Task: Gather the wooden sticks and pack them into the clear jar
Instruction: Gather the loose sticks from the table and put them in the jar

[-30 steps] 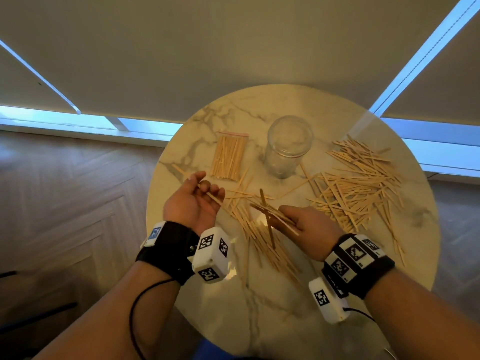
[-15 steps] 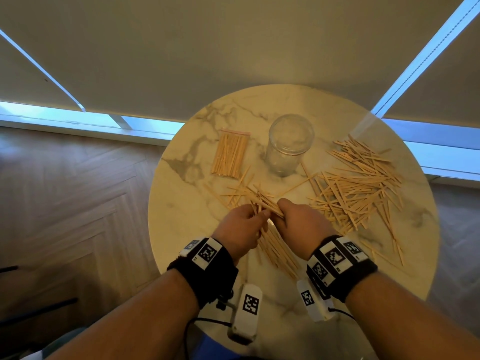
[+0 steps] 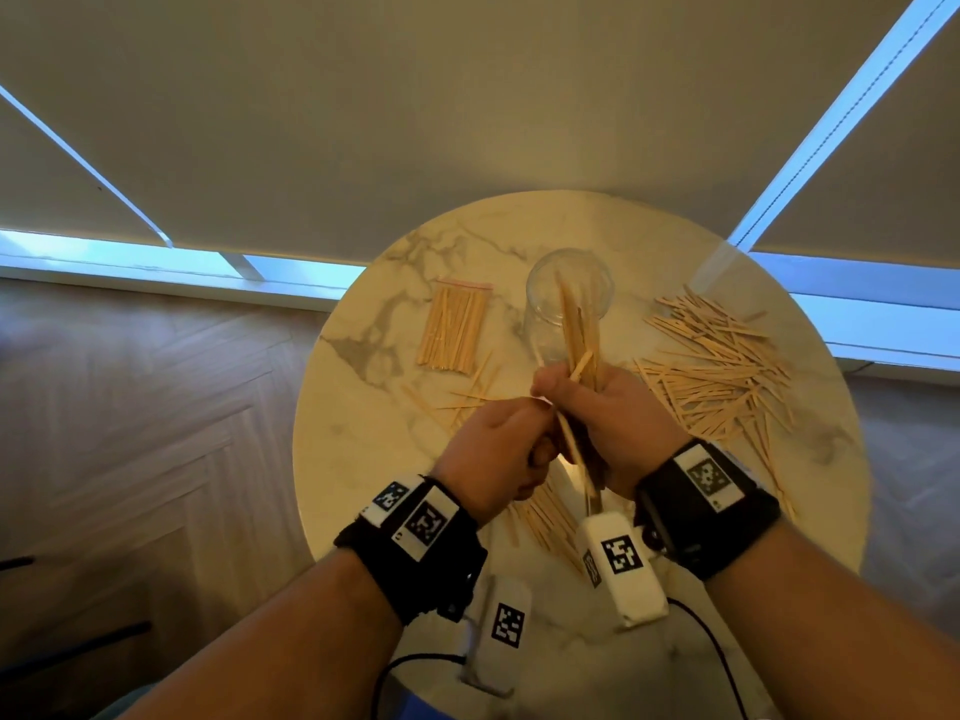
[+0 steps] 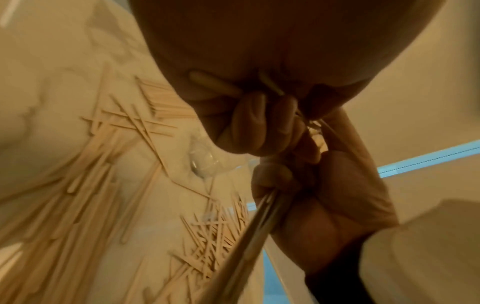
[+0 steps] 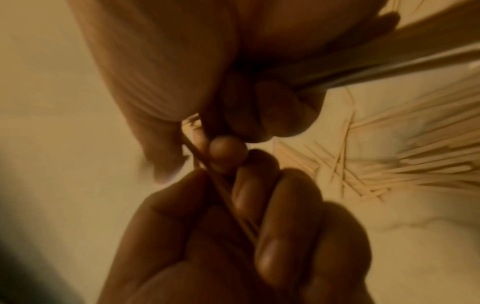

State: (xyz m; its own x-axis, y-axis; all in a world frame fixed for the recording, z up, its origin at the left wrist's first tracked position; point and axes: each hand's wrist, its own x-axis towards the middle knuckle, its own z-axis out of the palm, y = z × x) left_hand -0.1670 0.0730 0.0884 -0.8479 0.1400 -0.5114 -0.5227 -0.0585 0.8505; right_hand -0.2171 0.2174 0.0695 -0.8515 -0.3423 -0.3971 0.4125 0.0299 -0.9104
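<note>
Both hands meet above the front middle of the round marble table (image 3: 363,459). My right hand (image 3: 613,423) grips a bundle of wooden sticks (image 3: 579,335) whose far ends overlap the clear jar (image 3: 569,304) in the head view. Whether they reach inside it I cannot tell. My left hand (image 3: 498,449) has its fingers curled and pinches a few sticks (image 4: 207,82) right beside the right hand. The left wrist view shows the right hand (image 4: 330,195) round its bundle (image 4: 246,236). A thin stick (image 5: 226,195) runs through the left hand's fingers (image 5: 246,197).
A neat packet of sticks (image 3: 454,330) lies left of the jar. A big loose pile (image 3: 727,366) covers the table's right side, and more sticks (image 3: 545,517) lie under the hands near the front edge. Window blinds stand behind the table; wooden floor lies to the left.
The left hand came in from the left to join the right. Both hands then rose off the table with sticks, and the bundle now points up toward the jar.
</note>
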